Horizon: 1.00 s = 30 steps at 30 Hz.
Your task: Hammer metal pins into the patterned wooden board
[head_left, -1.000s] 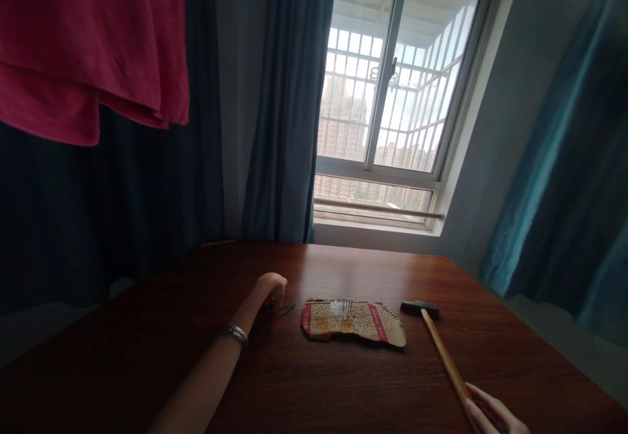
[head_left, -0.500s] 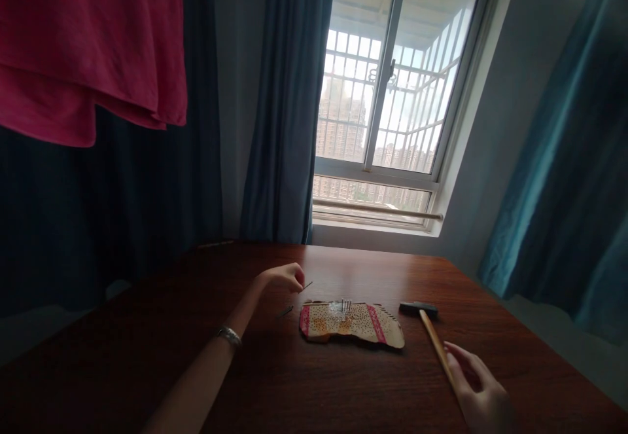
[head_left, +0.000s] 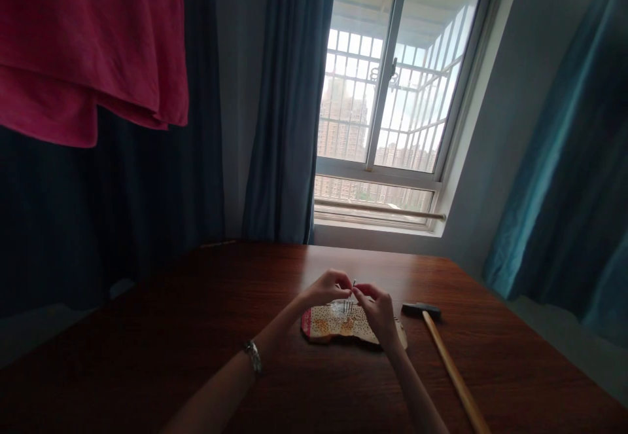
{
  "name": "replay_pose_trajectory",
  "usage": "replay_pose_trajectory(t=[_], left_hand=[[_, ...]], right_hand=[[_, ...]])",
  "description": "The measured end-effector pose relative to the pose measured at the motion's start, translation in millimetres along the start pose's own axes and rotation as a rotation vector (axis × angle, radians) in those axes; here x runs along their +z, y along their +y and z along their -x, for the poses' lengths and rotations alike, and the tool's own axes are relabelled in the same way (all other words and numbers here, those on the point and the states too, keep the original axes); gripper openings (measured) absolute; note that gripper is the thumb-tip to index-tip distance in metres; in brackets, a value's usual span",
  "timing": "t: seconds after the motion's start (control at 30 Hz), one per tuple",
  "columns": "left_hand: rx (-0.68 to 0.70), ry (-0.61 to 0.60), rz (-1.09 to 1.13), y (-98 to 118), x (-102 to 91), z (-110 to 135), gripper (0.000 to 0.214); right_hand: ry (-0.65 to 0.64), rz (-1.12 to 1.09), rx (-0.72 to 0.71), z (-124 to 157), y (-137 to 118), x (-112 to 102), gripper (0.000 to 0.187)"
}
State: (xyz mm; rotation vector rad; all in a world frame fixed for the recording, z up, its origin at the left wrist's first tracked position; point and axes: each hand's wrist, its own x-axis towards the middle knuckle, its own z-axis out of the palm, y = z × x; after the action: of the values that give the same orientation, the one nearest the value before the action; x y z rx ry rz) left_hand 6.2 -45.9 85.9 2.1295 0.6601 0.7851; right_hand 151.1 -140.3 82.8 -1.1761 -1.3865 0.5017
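My left hand [head_left: 330, 287] and my right hand [head_left: 375, 304] meet above a flat, worn board [head_left: 328, 326]. A single nail [head_left: 354, 283] stands upright between their pinched fingertips, its head poking out on top. Just below, several nails [head_left: 348, 307] stick up from the board in a close group. The board is pale with dark specks, orange stains and a pink band at its left end; my right hand and wrist cover its right part. To the right lies a hammer [head_left: 449, 363] with a wooden handle and dark head, touched by neither hand.
The brown wooden table [head_left: 235, 381] reaches back to a barred window [head_left: 377, 126]. Blue curtains [head_left: 284, 107] hang at both sides. Pink cloth [head_left: 93, 48] hangs at the upper left, well above the tabletop.
My left hand has brought the nail rightward over the board. My right hand has left the hammer handle and moved left to the nail. Loose nails left of the board are now hidden.
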Motion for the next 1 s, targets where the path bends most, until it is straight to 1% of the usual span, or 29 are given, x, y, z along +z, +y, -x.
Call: replay_pose_trajectory(t=[0.17,0.23,0.3,0.4,0.53,0.67,0.83,0.9,1.0], left_hand=[[0.019,0.040,-0.031,1,4.4,0,0.024],[0.039,0.055,-0.045,2,4.7,0,0.026],[0.064,0.102,-0.048,0,5.6,0,0.028],[0.046,0.167,0.006,-11,9.8,-1,0.035],[-0.079,0.127,0.179,-39,22.8,-2,0.049],[-0.131,0.125,0.268,-61,39.2,-2,0.054],[-0.114,0.156,0.298,-68,48.6,0,0.057],[-0.109,0.170,0.304,-69,49.4,2,0.055],[-0.104,0.155,0.285,-72,50.8,4,0.050]], right_hand=[[-0.047,-0.025,-0.004,-6,11,3,0.031],[-0.066,-0.033,-0.008,-10,18,0,0.031],[-0.064,-0.033,-0.008,-16,28,-4,0.032],[-0.035,-0.008,-0.001,-21,48,-12,0.034],[-0.044,0.036,0.005,-19,74,-13,0.034],[-0.104,0.067,0.017,-16,90,-8,0.031],[-0.169,0.098,0.038,-15,97,-5,0.024],[-0.188,0.113,0.040,-14,98,-5,0.022],[-0.201,0.132,0.037,-13,98,-5,0.020]])
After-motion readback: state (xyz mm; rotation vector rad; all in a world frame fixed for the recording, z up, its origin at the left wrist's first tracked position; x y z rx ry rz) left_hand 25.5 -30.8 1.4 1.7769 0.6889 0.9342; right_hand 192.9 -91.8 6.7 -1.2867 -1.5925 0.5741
